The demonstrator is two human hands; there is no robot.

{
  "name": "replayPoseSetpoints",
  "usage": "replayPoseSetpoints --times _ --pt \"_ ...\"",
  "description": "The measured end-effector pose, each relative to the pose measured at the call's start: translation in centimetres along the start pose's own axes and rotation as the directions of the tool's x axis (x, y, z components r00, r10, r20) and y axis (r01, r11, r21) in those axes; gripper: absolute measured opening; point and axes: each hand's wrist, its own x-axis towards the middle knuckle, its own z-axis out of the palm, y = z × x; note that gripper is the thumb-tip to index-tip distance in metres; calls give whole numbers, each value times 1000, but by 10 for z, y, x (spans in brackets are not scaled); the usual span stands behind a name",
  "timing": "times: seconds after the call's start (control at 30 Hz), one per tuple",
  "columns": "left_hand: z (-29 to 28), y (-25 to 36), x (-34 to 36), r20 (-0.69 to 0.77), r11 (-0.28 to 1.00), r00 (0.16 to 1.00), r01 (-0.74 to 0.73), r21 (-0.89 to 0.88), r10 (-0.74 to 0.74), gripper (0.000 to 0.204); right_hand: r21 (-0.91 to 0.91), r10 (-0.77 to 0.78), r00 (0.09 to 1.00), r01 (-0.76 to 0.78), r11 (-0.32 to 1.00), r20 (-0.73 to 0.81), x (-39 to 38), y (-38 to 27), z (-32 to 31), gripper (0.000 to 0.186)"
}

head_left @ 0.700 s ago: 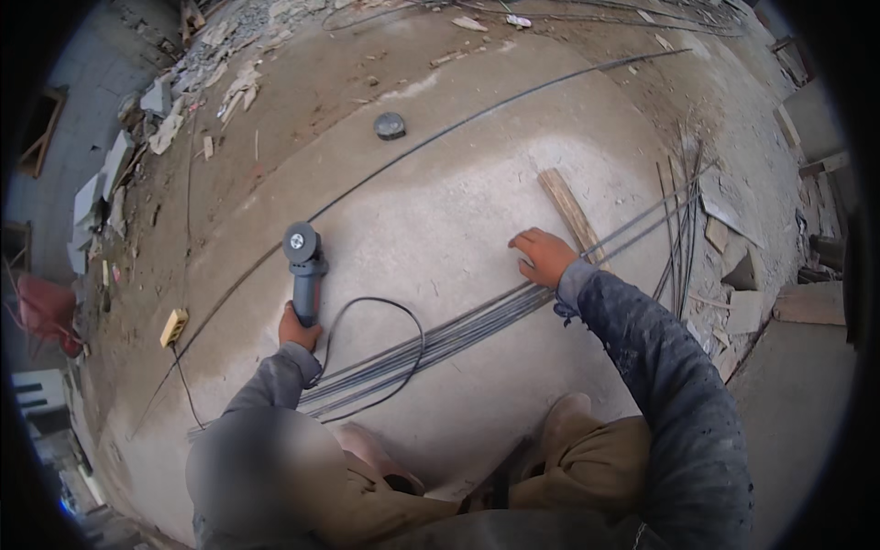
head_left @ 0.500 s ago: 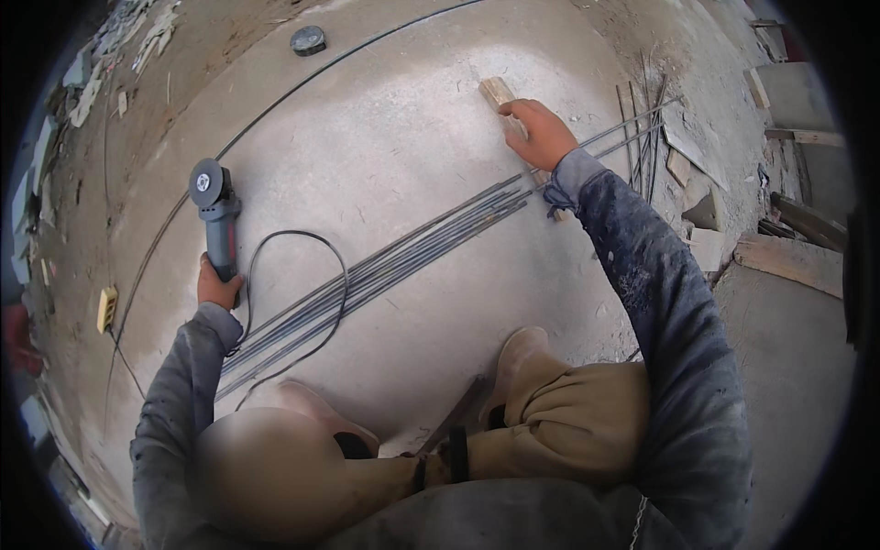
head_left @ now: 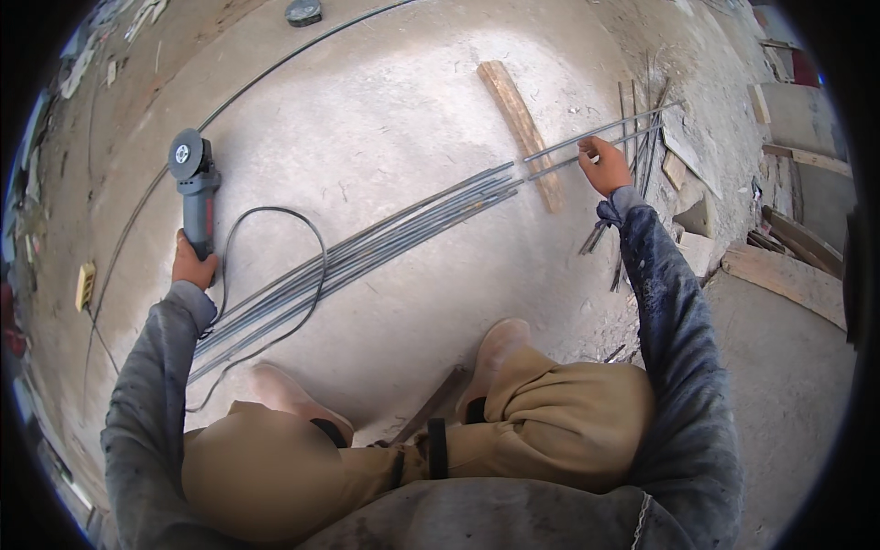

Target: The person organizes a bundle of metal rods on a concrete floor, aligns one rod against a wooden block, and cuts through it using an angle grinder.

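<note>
My left hand (head_left: 193,264) is wrapped round the body of a grey angle grinder (head_left: 198,206), whose flat disc faces up at the far end. A bundle of long steel rods (head_left: 376,243) lies slantwise on the ground between my hands. Two short rod lengths (head_left: 600,131) lie apart from the bundle's right end, across a wooden strip (head_left: 513,115). At the nearer of these lengths is my right hand (head_left: 605,167), fingers curled in over it. The rod passes under the hand, and the exact grip is partly hidden.
A black cable (head_left: 321,261) loops over the bundle. Another long dark line (head_left: 266,78) curves across the ground near a yellow socket block (head_left: 85,284). Loose rods (head_left: 651,151), boards (head_left: 784,284) and rubble lie at the right. A round dark object (head_left: 303,12) sits at the top.
My right hand has left the wooden strip and moved right and nearer, to the short rods. My left hand still holds the grinder. The view has shifted slightly.
</note>
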Motion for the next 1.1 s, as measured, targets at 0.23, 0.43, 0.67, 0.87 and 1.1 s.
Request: replayPoseSetpoints --times 0.23,0.43,0.67,0.87,1.1 --pt "-4 0 0 41 999 999 35 -5 -35 87 -95 -178 982 172 981 -61 -8 -15 28 43" --pt "-4 2 3 75 999 996 43 -34 -40 88 -136 -143 988 149 979 51 9 -16 30 30" --pt "-1 -9 2 74 999 997 34 22 -35 91 -337 282 935 -199 920 217 9 -9 9 42" --pt "-3 -5 3 96 999 995 32 12 -33 91 -185 526 835 -549 815 -160 -26 49 -22 46" --pt "-11 -7 -1 121 999 992 28 -35 -24 89 -230 595 803 -572 787 41 -117 150 -20 37"
